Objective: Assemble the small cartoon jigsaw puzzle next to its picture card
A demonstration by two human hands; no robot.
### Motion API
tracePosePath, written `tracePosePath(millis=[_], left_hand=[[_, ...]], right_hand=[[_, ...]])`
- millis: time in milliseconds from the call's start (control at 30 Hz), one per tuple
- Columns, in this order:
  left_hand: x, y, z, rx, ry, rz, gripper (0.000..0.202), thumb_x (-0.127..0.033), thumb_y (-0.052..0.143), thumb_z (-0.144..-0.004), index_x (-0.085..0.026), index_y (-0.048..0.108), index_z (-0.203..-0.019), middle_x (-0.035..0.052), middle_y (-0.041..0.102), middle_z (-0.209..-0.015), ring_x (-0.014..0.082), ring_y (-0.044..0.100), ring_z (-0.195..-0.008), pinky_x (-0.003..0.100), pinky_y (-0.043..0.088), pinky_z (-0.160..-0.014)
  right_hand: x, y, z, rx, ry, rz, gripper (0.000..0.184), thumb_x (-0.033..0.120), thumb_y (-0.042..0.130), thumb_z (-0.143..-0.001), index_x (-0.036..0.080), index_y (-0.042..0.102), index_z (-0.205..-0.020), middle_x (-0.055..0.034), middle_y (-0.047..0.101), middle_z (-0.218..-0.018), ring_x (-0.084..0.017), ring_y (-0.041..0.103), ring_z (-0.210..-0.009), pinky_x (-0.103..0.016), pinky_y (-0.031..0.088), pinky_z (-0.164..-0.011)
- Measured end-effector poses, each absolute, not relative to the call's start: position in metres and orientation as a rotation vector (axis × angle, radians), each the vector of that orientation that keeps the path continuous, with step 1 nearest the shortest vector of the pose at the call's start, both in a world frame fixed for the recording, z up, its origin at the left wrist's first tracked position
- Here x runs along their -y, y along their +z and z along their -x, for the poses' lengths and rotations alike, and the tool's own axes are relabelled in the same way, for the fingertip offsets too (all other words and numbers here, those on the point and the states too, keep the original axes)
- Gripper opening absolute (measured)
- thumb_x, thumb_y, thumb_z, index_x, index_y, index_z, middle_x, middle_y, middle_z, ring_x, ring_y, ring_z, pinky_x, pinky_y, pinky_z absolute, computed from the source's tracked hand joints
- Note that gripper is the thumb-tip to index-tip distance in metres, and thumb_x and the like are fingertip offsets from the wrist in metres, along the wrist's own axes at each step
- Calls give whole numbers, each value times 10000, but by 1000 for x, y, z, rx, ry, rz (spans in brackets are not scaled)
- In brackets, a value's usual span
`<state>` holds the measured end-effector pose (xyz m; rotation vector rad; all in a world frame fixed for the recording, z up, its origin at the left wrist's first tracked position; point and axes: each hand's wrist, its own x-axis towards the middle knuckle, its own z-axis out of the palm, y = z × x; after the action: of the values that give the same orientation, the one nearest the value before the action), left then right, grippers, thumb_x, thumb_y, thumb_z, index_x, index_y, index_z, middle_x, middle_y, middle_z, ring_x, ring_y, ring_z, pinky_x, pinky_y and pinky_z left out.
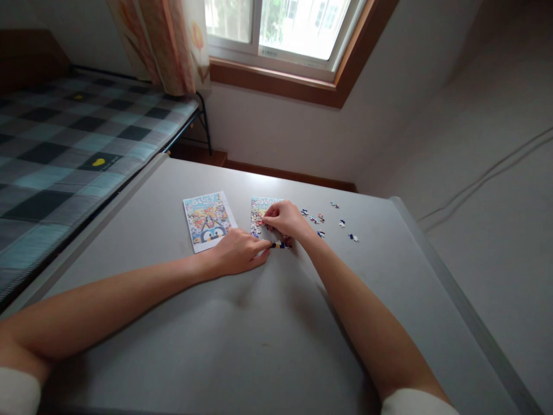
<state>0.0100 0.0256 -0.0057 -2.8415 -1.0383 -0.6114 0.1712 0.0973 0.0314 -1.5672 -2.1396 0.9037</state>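
A partly assembled jigsaw puzzle [258, 208] lies on the table, with a gap in its lower middle where grey shows. Over its upper part is my right hand [286, 219], thumb and fingertips pinched together at the left side of the gap. Whatever those fingertips hold is hidden. My left hand [242, 252] rests at the puzzle's lower edge, index finger stretched out onto a dark and yellow section [277, 245], thumb apart below it. Beside the left hand lies a printed picture sheet [207, 218] marked "Bluey", its lower right corner partly covered by that hand.
Several loose jigsaw pieces [320, 218] are scattered right of the puzzle, the farthest piece [353, 237] toward the right. The grey table [268, 346] ends near a wall and window [298, 29]. A bed with a checked mattress [86, 132] stands at the left.
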Motion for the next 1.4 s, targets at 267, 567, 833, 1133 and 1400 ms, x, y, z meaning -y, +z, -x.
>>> tracePosePath(millis=[267, 567, 833, 1133, 1400], left_hand=[[-25, -6, -10, 1042, -629, 2849, 262, -305, 429, -927, -213, 666, -988, 6, 677, -627, 140, 628, -538, 231, 401, -514], [-25, -5, -11, 1040, -677, 2847, 259, -304, 437, -926, -220, 672, -996, -5, 669, -612, 133, 623, -524, 229, 408, -509], [-25, -5, -11, 1047, -691, 2852, 256, -303, 446, -923, -227, 673, -1015, -4, 684, -633, 132, 625, -529, 226, 413, -520], [-25, -5, -11, 1037, -651, 2835, 252, -304, 450, -921, -224, 676, -999, -5, 684, -631, 143, 635, -542, 234, 399, -509], [-26, -6, -11, 1048, -648, 2834, 251, -305, 457, -916, -228, 680, -1002, -2, 683, -628, 150, 642, -549, 241, 407, -511]], right_hand=[[-100, 30, -176, 2139, 879, 1523, 102, 209, 650, -727, 137, 715, -694, -21, 649, -553, -95, 541, -507, -203, 381, -501], [-113, 35, -198, 2119, 899, 1456, 78, 194, 677, -702, 132, 720, -725, -42, 661, -637, -117, 565, -579, -234, 418, -530], [-113, 32, -198, 2140, 889, 1409, 74, 196, 674, -703, 138, 715, -720, -42, 661, -654, -119, 564, -585, -249, 425, -541], [-111, 26, -193, 2174, 692, 1144, 93, 181, 603, -766, 169, 695, -760, -20, 670, -702, -115, 555, -634, -260, 444, -614], [-120, 1, -203, 1879, 442, 1052, 134, 210, 549, -823, 183, 679, -840, -28, 671, -759, -122, 538, -620, -286, 439, -600]])
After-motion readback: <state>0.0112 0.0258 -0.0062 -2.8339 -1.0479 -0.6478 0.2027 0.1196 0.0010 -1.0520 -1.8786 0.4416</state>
